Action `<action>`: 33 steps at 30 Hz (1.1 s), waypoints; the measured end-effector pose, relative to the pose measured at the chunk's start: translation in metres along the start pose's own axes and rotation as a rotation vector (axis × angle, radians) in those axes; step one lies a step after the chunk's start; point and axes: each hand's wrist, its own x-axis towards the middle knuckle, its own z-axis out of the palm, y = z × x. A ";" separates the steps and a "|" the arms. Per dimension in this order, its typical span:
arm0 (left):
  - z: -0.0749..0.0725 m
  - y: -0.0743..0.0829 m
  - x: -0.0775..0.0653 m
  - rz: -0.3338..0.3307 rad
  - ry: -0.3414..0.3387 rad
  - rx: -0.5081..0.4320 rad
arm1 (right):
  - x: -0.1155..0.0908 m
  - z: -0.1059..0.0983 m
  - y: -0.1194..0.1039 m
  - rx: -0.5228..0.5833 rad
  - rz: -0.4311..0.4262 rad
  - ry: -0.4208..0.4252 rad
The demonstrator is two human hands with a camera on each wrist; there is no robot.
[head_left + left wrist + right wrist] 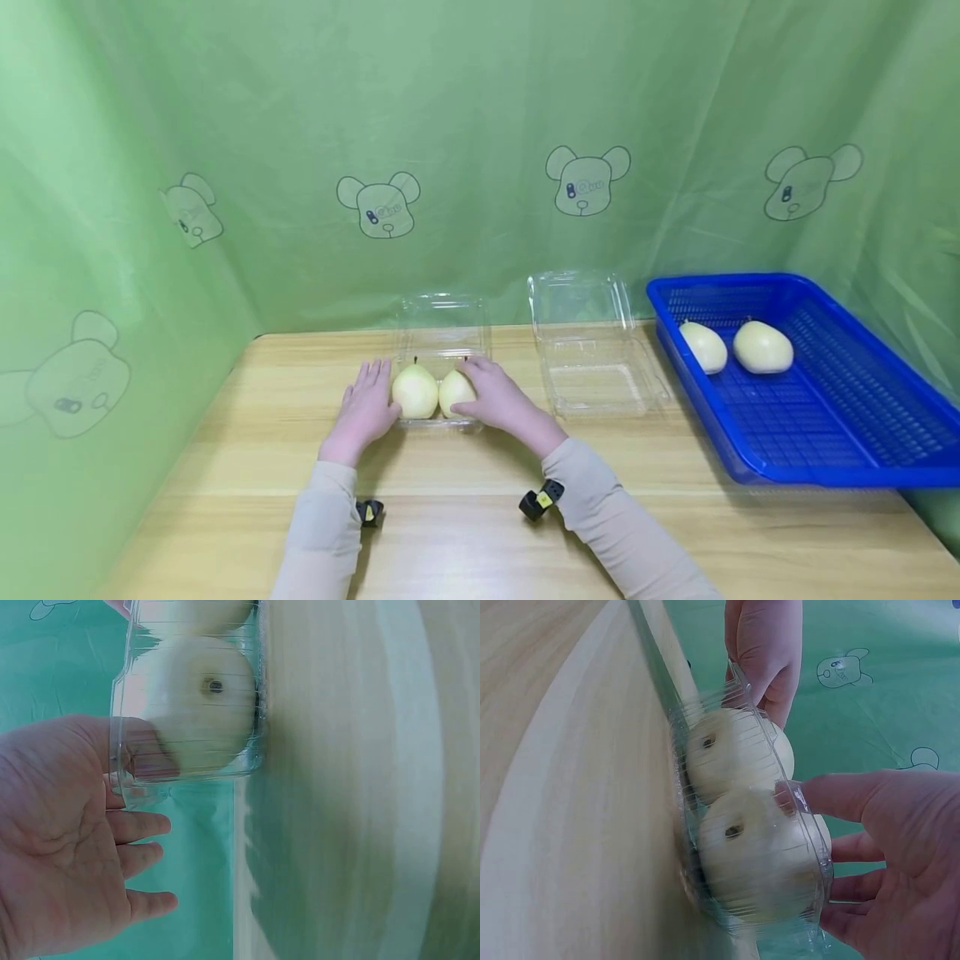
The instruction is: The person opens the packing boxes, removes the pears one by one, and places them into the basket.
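Two pale yellow pears sit side by side in a clear plastic clamshell box (pixel 444 321), its lid standing raised at the back. My left hand (pixel 365 411) is at the box's left side, fingers extended and thumb reaching inside against the left pear (pixel 415 392). My right hand (pixel 498 398) grips the right pear (pixel 452 392), its thumb in front and fingers over the far side. Through the ribbed front wall, the right wrist view shows the blossom ends of the left pear (pixel 727 761) and right pear (pixel 742 870) facing me.
A second clamshell box (pixel 596 375), lid raised, stands right of the first with nothing in it. Further right, a blue plastic basket (pixel 738 433) holds two pears (pixel 762 347) near its left side. Green curtain (pixel 480 100) hangs behind the wooden table (pixel 450 533) and along its left.
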 end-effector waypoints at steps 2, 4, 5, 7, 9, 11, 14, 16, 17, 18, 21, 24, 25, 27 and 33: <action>0.001 0.000 0.000 -0.001 0.002 -0.011 | 0.000 0.000 0.000 -0.005 -0.001 -0.006; 0.001 -0.001 0.000 -0.002 0.004 -0.021 | 0.001 0.001 0.001 -0.015 -0.002 -0.012; 0.001 -0.001 0.000 -0.003 0.004 -0.026 | 0.001 0.000 0.000 -0.025 -0.005 -0.016; 0.002 -0.002 0.001 -0.007 0.002 -0.028 | 0.002 0.000 -0.001 -0.037 -0.009 -0.030; 0.003 -0.002 0.001 -0.012 0.000 -0.030 | 0.004 0.000 -0.002 -0.050 -0.006 -0.048; 0.003 -0.002 0.001 -0.016 -0.002 -0.030 | 0.006 -0.001 -0.004 -0.065 0.006 -0.071; 0.002 -0.001 0.000 -0.017 -0.006 -0.031 | 0.008 -0.001 -0.006 -0.091 0.020 -0.096; 0.002 0.000 0.000 -0.019 -0.008 -0.031 | 0.009 -0.001 -0.008 -0.110 0.024 -0.107; 0.002 0.000 0.000 -0.021 -0.010 -0.030 | 0.010 -0.001 -0.009 -0.120 0.024 -0.111; 0.002 0.000 0.000 -0.023 -0.011 -0.029 | 0.011 -0.002 -0.010 -0.127 0.026 -0.117; 0.001 0.000 0.000 -0.028 -0.013 -0.026 | 0.012 -0.002 -0.014 -0.144 0.036 -0.133; 0.002 0.000 0.000 -0.031 -0.013 -0.026 | 0.014 -0.001 -0.016 -0.178 0.052 -0.150; 0.002 0.000 0.000 -0.030 -0.012 -0.026 | 0.015 0.000 -0.017 -0.190 0.057 -0.156; 0.002 0.000 0.000 -0.030 -0.010 -0.027 | 0.016 0.002 -0.018 -0.213 0.062 -0.162; 0.003 0.000 0.000 -0.036 -0.008 -0.011 | 0.018 0.005 -0.015 -0.216 0.052 -0.137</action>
